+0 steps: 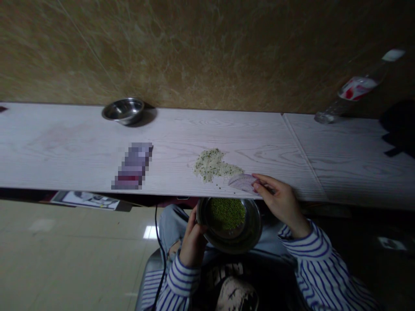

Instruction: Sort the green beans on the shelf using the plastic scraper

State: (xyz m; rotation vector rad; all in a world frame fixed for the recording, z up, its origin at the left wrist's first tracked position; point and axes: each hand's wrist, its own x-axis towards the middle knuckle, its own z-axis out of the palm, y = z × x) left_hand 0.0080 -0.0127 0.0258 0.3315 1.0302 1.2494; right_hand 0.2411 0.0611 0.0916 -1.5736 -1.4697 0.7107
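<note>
My left hand (193, 242) grips the left rim of a steel bowl (251, 237), held below the table's front edge above my lap. Green mung beans (228, 213) cover much of the bowl's bottom. Between the thumb and fingers of my right hand (279, 198) is a thin, purple, see-through, half-round protractor (241, 182). It lies low over the tabletop, at the near right end of a spread of white rice grains mixed with green beans (210, 165). A few loose beans lie near the table's front edge, just above the bowl.
Toward the wall at the left stands a second steel bowl (125, 111). A blurred-out flat purple object (133, 166) lies left of the grains. A clear plastic bottle (355, 90) stands at the back right, with a dark item (400, 125) beside it. A black cable (158, 242) hangs below the narrow tabletop (175, 134).
</note>
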